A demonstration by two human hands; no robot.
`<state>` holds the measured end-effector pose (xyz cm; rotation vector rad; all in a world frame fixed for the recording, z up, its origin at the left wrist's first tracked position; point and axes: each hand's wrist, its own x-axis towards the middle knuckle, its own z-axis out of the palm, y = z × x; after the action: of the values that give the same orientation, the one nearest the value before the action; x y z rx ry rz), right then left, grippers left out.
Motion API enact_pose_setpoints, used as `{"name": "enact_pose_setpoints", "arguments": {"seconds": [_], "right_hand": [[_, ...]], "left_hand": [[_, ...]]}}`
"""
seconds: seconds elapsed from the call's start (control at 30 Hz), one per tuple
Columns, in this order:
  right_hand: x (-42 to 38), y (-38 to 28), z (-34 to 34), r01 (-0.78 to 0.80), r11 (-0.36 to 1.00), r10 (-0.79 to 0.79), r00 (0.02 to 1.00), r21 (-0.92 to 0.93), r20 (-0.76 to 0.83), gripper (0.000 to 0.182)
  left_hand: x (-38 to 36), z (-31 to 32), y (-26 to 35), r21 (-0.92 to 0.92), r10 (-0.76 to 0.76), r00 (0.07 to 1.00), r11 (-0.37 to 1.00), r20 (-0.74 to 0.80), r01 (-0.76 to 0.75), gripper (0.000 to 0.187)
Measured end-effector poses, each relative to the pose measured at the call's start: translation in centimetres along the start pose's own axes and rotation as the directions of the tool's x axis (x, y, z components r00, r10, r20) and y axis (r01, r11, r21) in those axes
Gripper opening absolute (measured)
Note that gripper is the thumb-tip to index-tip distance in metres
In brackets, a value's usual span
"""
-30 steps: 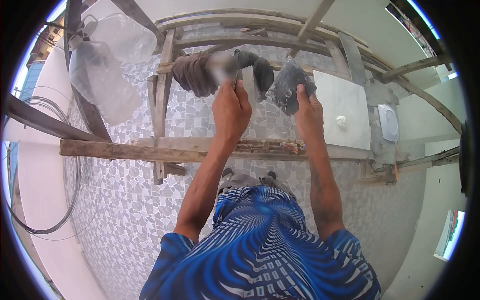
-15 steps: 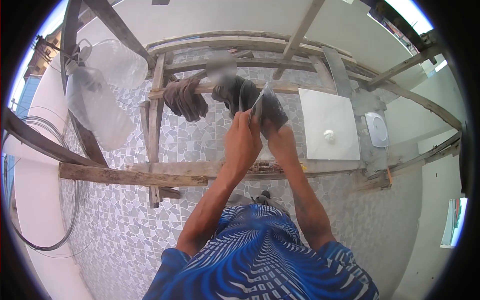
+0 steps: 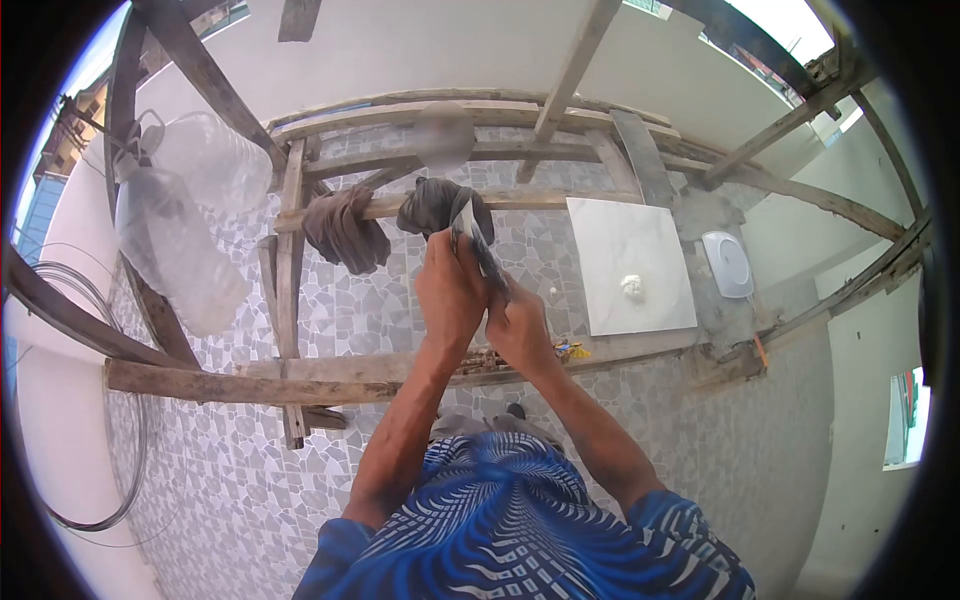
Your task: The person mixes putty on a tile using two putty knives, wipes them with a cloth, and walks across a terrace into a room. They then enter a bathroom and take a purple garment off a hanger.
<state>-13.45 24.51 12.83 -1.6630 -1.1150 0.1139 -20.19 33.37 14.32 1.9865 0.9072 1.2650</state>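
Both hands are close together in front of my chest, around a thin dark sheet-like packet (image 3: 482,252) with a shiny, pale edge. My left hand (image 3: 452,290) has its fingers closed on the packet's left side. Lower down on the right, my right hand (image 3: 518,325) pinches its lower end. Just beyond the packet, a dark cloth (image 3: 432,205) hangs over a wooden bar, and a brown cloth (image 3: 345,230) hangs beside it. What the packet holds cannot be made out.
A white tile (image 3: 632,265) with a small white lump lies at the right, beside a white oval dish (image 3: 727,264). A wooden beam (image 3: 250,383) crosses before me. Large plastic bottles (image 3: 175,245) hang at the left; coiled cable (image 3: 130,490) is below.
Both hands have come closer together, lower and slightly left, with the packet now seen nearly edge-on. The view has shifted, and more of the dark cloth shows.
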Motion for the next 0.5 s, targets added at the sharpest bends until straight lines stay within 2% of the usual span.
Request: {"name": "enact_pose_setpoints", "arguments": {"seconds": [0.03,0.1,0.13,0.2,0.23,0.33,0.43,0.5], "right_hand": [[0.5,-0.2,0.0,0.004,1.0,-0.003,1.0,-0.023,0.022,0.03],[1.5,-0.9,-0.6,-0.204,0.975,0.213,0.971,-0.087,0.108,0.037],[1.1,-0.8,-0.3,-0.123,0.991,0.127,0.989,-0.059,0.076,0.034],[0.5,-1.0,0.3,-0.022,1.0,0.022,1.0,0.018,0.014,0.023],[0.9,-0.7,0.1,-0.083,0.996,0.084,0.996,-0.018,0.04,0.022],[2.1,-0.7,0.0,-0.193,0.981,0.195,0.979,-0.028,0.065,0.026],[0.3,0.1,-0.3,-0.141,0.989,0.136,0.985,0.04,0.108,0.032],[0.8,1.3,-1.5,-0.315,0.944,0.306,0.947,0.101,0.092,0.038]], "left_hand": [[-0.2,0.2,0.3,-0.002,0.003,1.0,1.0,-0.009,-0.003,0.012],[-1.1,0.2,0.8,0.0,0.006,1.0,1.0,-0.026,-0.006,0.012],[-0.7,0.1,0.6,0.035,0.046,0.997,0.998,-0.055,-0.044,0.013],[0.0,-0.7,0.8,-0.025,-0.053,0.998,0.998,-0.031,0.052,0.017],[0.1,-1.0,1.0,-0.052,-0.106,0.994,0.993,-0.015,0.105,0.019],[-0.7,-0.3,1.0,0.007,0.024,0.997,1.0,-0.071,-0.023,0.013],[0.7,-1.1,-1.3,0.094,0.01,0.996,0.996,-0.085,-0.002,0.014],[0.7,-1.3,-2.1,0.092,0.01,0.994,0.996,-0.106,0.0,0.017]]}}
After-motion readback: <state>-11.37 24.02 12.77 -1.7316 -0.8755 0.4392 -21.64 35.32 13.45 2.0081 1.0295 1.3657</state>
